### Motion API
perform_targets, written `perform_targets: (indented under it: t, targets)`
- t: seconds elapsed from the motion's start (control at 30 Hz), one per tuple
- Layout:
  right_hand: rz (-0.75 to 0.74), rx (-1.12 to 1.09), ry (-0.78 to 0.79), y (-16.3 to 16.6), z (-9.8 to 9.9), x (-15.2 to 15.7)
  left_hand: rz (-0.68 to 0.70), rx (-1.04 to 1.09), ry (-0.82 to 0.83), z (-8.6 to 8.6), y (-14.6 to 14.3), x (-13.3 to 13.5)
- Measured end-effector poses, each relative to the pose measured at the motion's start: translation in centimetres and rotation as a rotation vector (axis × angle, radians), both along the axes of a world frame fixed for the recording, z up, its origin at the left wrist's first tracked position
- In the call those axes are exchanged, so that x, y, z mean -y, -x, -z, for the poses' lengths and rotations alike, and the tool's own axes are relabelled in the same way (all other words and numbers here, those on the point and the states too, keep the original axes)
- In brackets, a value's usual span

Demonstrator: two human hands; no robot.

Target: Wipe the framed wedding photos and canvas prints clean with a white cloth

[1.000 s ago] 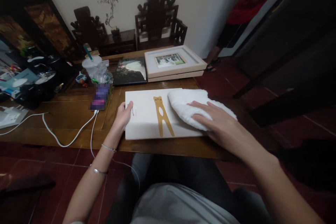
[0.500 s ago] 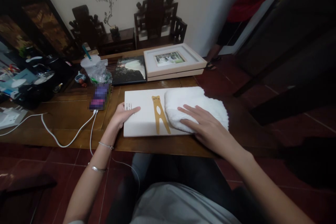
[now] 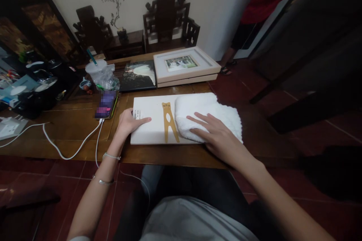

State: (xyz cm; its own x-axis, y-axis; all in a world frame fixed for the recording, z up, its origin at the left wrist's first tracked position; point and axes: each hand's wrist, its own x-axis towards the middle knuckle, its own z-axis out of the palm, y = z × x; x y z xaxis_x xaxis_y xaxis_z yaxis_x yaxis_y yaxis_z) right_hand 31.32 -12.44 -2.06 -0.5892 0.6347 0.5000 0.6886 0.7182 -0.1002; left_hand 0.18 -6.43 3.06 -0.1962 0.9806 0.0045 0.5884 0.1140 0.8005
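Observation:
A flat white rectangular board (image 3: pixel 149 131) lies on the wooden table in front of me, with small dark print near its left edge. On its face is a tan cat-shaped figure (image 3: pixel 166 120) with two long legs. My left hand (image 3: pixel 128 122) grips the board's left end, thumb on top, the other fingers mostly hidden at the edge. A fluffy white cloth (image 3: pixel 198 103) covers the right part of the board and hangs past its right end. Flat on that cloth rests my right hand (image 3: pixel 217 131), fingers spread and pressing down.
Behind the board are a dark photo panel (image 3: pixel 138 76) and stacked pale picture frames (image 3: pixel 185 77). A phone (image 3: pixel 106 105) with white cables (image 3: pixel 66 157) lies to the left, near a lidded cup (image 3: pixel 96 68). A person in red (image 3: pixel 257 7) stands at the far right.
The whole scene sits slightly further left in view. The board's near edge, the cloth and my right hand have shifted a little left; both hands keep their places on board and cloth.

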Motion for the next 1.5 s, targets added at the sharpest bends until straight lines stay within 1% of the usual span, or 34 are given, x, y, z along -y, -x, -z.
perform_targets:
  t: [0.1,0.23,0.37,0.47,0.53,0.6,0.7,0.77,0.87,1.0,1.27,1.5]
  targets:
    - [-0.002,0.004,0.003,0.4,0.0,-0.1,0.035,-0.041,-0.093,0.3,0.1,0.2]
    - [-0.008,0.008,0.003,0.8,0.1,-0.2,0.064,-0.167,-0.109,0.4,-0.1,0.6]
    - [-0.007,0.005,0.009,0.9,0.2,-0.3,0.076,-0.177,-0.126,0.6,-0.3,1.0]
    - [-0.001,0.013,0.014,0.9,0.2,-0.4,0.101,-0.185,-0.153,1.2,-0.4,1.3]
    - [0.001,0.015,0.014,1.0,0.2,-0.4,0.160,-0.243,-0.159,1.7,-0.4,1.4]
    - [0.002,0.008,0.013,1.0,0.1,-0.4,0.254,-0.295,-0.160,2.3,-0.5,1.5]
    - [0.005,-0.005,0.016,1.0,0.1,-0.3,0.370,-0.293,-0.165,2.9,-0.5,1.5]
    - [0.002,-0.007,0.010,1.1,0.1,-0.3,0.400,-0.293,-0.151,3.0,-0.6,1.3]
    - [-0.014,-0.012,-0.014,1.1,0.1,-0.3,0.403,-0.327,-0.118,2.7,-0.7,0.8]
    - [-0.008,-0.014,-0.013,1.0,0.2,-0.4,0.391,-0.363,-0.114,2.5,-0.6,0.1]
    - [0.004,-0.027,0.007,1.0,0.3,-0.3,0.432,-0.361,-0.195,3.8,-0.2,0.3]
    - [-0.027,0.009,-0.034,1.2,0.0,-0.5,0.459,-0.444,-0.182,4.4,0.4,-0.5]
